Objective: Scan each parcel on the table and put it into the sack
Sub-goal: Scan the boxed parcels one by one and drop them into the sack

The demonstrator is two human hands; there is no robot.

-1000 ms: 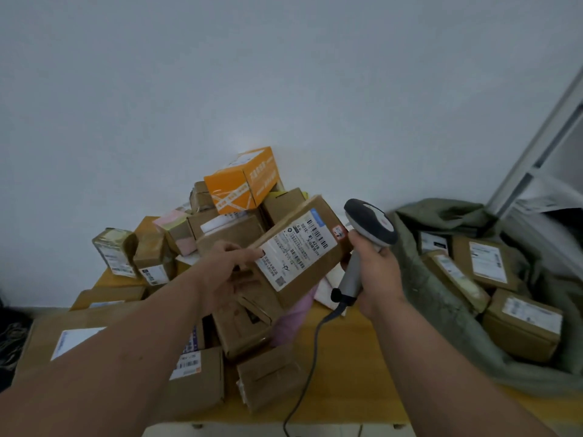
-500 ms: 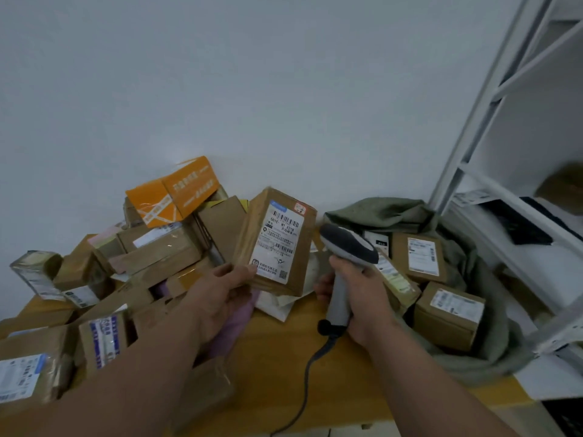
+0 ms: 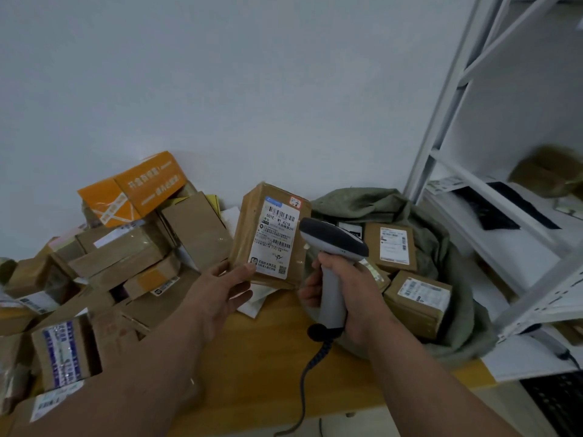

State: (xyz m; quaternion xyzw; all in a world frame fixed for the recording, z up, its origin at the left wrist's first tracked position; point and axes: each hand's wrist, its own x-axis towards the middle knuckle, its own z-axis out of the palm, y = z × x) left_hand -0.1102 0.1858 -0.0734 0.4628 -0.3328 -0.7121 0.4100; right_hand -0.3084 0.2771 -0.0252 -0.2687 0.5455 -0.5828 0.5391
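Note:
My left hand (image 3: 220, 288) grips the lower left corner of a brown cardboard parcel (image 3: 249, 234), held upright with its white barcode label facing me. My right hand (image 3: 350, 298) is wrapped around the handle of a grey barcode scanner (image 3: 331, 244), whose head sits just right of the label. The open green sack (image 3: 378, 203) lies behind and to the right of the scanner, with several labelled brown parcels (image 3: 416, 298) inside it. A heap of parcels (image 3: 126, 257) topped by an orange box (image 3: 135, 190) covers the left of the wooden table (image 3: 268, 367).
A white metal shelf unit (image 3: 473, 127) stands at the right, close to the sack, with papers and dark items on its shelves. The scanner's coiled cable (image 3: 306, 373) hangs over the table's front edge. A white wall closes off the back.
The view has swung right, bringing the sack and shelf unit into sight. The parcel has turned from tilted to upright and moved right, toward the sack, with the scanner staying beside its label.

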